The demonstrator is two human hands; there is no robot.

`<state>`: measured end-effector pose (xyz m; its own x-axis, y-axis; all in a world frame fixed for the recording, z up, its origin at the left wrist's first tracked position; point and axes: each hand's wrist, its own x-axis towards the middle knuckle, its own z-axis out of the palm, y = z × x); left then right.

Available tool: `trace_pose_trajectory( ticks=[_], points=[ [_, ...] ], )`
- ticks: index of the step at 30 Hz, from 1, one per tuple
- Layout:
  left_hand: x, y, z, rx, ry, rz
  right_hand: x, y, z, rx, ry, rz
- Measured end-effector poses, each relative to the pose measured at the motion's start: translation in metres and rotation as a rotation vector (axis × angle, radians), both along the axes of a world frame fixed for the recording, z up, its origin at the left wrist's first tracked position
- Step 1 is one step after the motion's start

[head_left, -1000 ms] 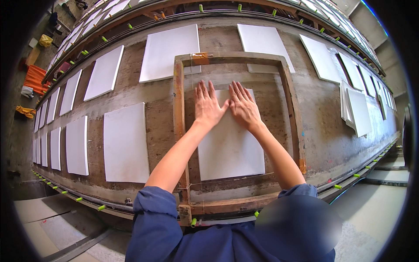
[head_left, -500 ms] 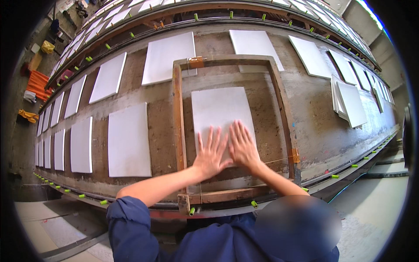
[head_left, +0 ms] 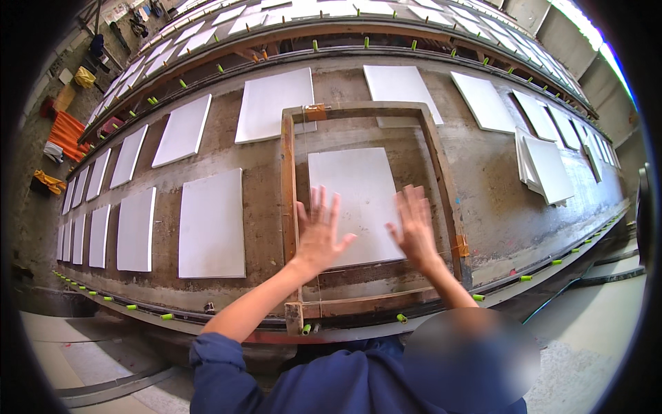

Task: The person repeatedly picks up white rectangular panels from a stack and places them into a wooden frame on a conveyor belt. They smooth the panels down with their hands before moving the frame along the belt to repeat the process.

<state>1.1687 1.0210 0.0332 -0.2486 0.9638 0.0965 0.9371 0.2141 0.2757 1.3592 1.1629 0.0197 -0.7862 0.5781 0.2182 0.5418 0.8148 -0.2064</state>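
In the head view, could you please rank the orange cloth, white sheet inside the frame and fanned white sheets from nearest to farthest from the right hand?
1. White sheet: inside the wooden frame, beside the right hand.
2. Fanned white sheets: right of the frame.
3. Orange cloth: at far left.

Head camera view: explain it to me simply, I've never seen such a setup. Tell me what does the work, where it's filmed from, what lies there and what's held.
There is no machine arm, only a person's bare left hand and bare right hand. The wide fisheye camera sits on the person's head, looking down, so straight edges bend. On a long brown-grey table, a rectangular wooden frame surrounds a flat white rectangular sheet. More white rectangular sheets lie outside the frame. Both hands are open and hold nothing; whether they touch the sheet is unclear.
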Motion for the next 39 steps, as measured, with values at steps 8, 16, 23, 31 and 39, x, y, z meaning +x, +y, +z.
trace_pose_trajectory(
  ticks=[8,16,23,31,39],
  points=[
    [-0.062,-0.021,-0.021,0.437,-0.582,0.237,0.073,0.081,0.015,-0.545,0.16,-0.24],
    [-0.056,0.012,0.064,0.522,-0.532,0.198,0.079,0.116,0.057,-0.414,0.416,-0.128],
    [0.018,0.098,0.085,0.538,-0.552,0.21,0.144,0.218,0.053,-0.27,0.431,-0.17],
    [0.109,0.17,0.027,0.436,-0.672,0.292,0.25,0.276,-0.007,-0.379,0.381,-0.211],
    [0.134,0.181,-0.024,0.525,-0.6,0.235,0.279,0.291,-0.005,-0.383,0.327,-0.151]
  ],
)
